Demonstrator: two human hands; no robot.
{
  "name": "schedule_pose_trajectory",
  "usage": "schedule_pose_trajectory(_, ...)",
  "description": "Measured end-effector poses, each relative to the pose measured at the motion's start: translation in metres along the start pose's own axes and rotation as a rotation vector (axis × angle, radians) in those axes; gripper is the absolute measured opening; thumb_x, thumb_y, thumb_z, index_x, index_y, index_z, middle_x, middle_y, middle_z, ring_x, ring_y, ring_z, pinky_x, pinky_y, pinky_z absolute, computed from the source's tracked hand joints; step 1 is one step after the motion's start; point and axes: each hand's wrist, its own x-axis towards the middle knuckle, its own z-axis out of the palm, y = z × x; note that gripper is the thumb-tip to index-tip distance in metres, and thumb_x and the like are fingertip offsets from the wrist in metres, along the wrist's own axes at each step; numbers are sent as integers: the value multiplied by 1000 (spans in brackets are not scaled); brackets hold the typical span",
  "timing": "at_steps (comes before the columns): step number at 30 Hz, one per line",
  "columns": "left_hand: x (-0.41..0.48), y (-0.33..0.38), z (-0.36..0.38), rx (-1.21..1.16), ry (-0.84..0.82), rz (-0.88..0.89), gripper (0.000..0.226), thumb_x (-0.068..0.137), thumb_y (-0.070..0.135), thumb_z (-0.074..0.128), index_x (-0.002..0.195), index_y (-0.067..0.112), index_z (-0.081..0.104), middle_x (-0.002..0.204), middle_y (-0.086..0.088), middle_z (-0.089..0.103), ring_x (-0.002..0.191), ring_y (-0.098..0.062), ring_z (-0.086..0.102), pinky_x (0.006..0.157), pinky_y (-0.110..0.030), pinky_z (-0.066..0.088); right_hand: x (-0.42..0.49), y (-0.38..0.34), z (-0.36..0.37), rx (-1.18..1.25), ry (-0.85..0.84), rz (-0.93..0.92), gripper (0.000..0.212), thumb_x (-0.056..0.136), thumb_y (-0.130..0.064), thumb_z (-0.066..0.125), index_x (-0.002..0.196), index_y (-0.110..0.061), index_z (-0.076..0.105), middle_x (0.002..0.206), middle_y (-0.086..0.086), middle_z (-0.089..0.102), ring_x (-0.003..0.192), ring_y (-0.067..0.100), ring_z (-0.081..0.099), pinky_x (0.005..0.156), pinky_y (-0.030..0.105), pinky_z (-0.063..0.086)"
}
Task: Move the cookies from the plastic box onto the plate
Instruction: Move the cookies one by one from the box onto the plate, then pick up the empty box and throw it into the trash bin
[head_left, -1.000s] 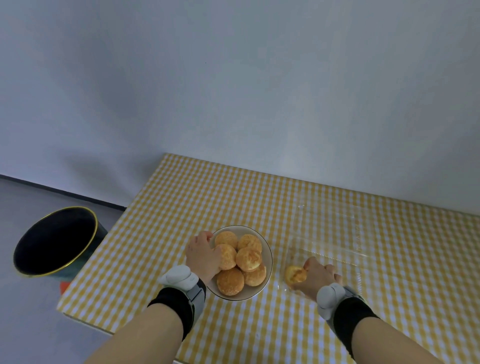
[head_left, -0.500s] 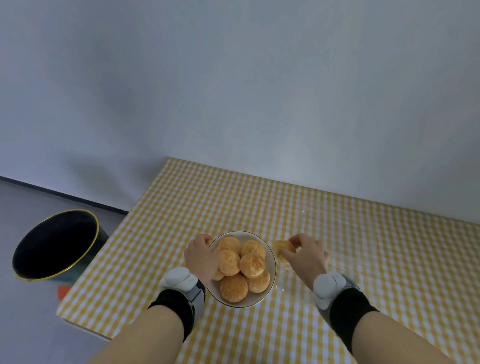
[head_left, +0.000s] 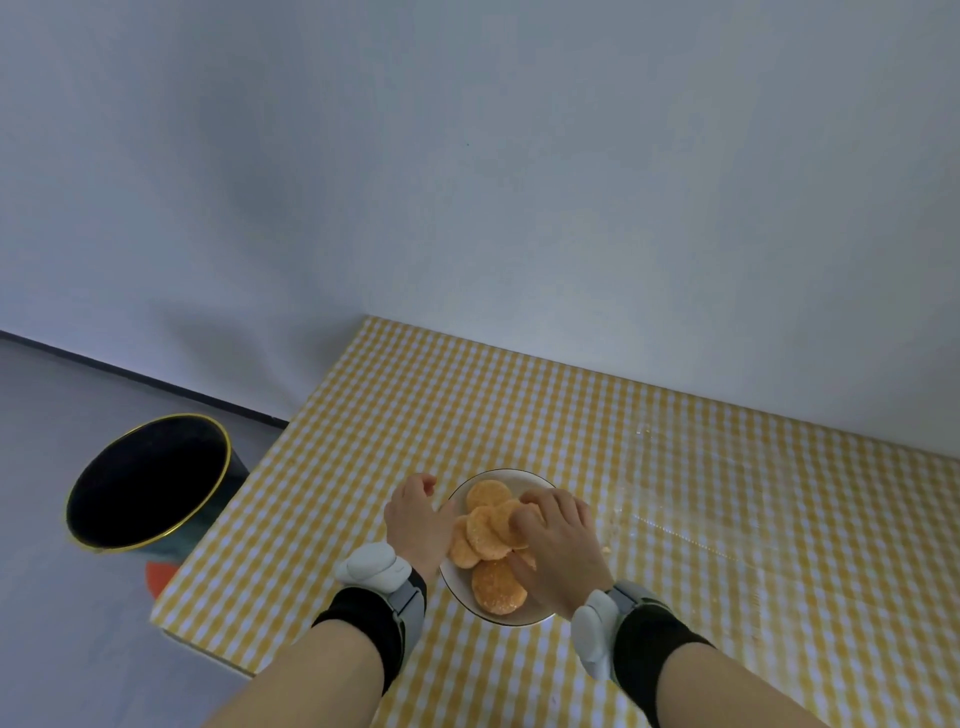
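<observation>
A white plate (head_left: 519, 620) sits on the checked table near its front edge and holds several round golden cookies (head_left: 487, 494). My left hand (head_left: 415, 519) grips the plate's left rim. My right hand (head_left: 563, 543) hovers over the right side of the plate, fingers curled down on a cookie (head_left: 521, 521) that lies on top of the pile. The clear plastic box (head_left: 675, 499) stands open just right of the plate, hard to make out, with crumbs in it; I see no cookie inside.
The table with its yellow-and-white checked cloth (head_left: 467, 405) meets a plain wall at the back. Its left edge drops to the floor, where a dark bin with a gold rim (head_left: 145, 483) stands beside a small red thing (head_left: 161, 574).
My right hand lifted a cookie out of the plastic box and carried it left onto the pile on the plate. My left hand stayed at the plate's rim.
</observation>
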Motion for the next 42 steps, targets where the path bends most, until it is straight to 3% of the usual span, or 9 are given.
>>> schedule_pose_trajectory(11, 0, 16, 14, 36, -78, 54, 33, 85, 16, 59, 117, 10, 53, 118, -8, 58, 111, -26, 52, 100, -40, 42, -15, 11, -7, -10, -74, 34, 47, 73, -51, 51, 114, -30, 57, 121, -10, 61, 116, 23, 54, 99, 40, 30)
schedule_pose_trajectory(16, -9, 53, 29, -6, -92, 104, 35, 84, 16, 57, 119, 11, 53, 117, -7, 58, 109, -26, 54, 95, -41, 45, -19, 48, -25, 103, 67, 450, 55, 81, -52, 38, 127, -24, 52, 136, -3, 51, 127, 25, 43, 103, 44, 36)
schedule_pose_trajectory(20, -26, 86, 52, -83, -283, 144, 33, 93, 22, 47, 125, 15, 48, 126, 0, 52, 107, -17, 53, 90, -31, 41, -38, 109, -47, 267, 77, 987, 57, 92, -40, 45, 143, -19, 30, 154, 3, 25, 140, 27, 21, 113, 44, 19)
schedule_pose_trajectory(24, -48, 118, 79, -195, -513, 74, 34, 96, 30, 43, 126, 17, 48, 117, 2, 50, 107, -17, 48, 92, -29, 35, -66, 162, -67, 393, 55, 1304, 63, 95, -38, 40, 148, -13, 19, 158, 8, 15, 143, 30, 13, 115, 47, 14)
schedule_pose_trajectory(26, -55, 129, 92, -212, -600, 1, 33, 96, 34, 40, 126, 22, 47, 115, 3, 46, 114, -22, 47, 95, -33, 35, -70, 180, -72, 441, 4, 1350, 64, 96, -41, 38, 150, -12, 16, 159, 8, 16, 143, 30, 16, 114, 43, 15)
schedule_pose_trajectory(30, -63, 154, 132, -193, -663, -109, 58, 97, 44, 34, 146, 15, 28, 153, -4, 32, 140, -26, 33, 110, -38, 30, -72, 221, -65, 748, 8, 1445, 73, 92, -46, 44, 150, -12, 14, 157, 11, 19, 140, 37, 24, 112, 52, 24)
schedule_pose_trajectory(33, -64, 161, 146, -158, -646, -217, 69, 94, 54, 29, 150, 17, 18, 157, -6, 26, 143, -27, 28, 112, -42, 27, -68, 230, -65, 991, -26, 1496, 78, 90, -52, 44, 150, -13, 13, 155, 14, 25, 135, 40, 34, 102, 48, 35)
schedule_pose_trajectory(36, -65, 172, 156, -140, -619, -287, 73, 92, 59, 27, 150, 16, 17, 157, -8, 26, 142, -30, 30, 111, -44, 29, -68, 241, -59, 1156, -9, 1473, 71, 93, -47, 45, 148, -7, 22, 150, 18, 33, 133, 41, 36, 108, 52, 32)
schedule_pose_trajectory(42, -71, 181, 157, -313, -554, -311, 72, 91, 63, 24, 148, 19, 22, 155, -5, 29, 141, -26, 30, 113, -44, 26, -75, 253, -69, 1392, 266, 1393, 51, 100, -41, 34, 144, -15, 34, 151, 12, 33, 139, 33, 30, 116, 50, 22)
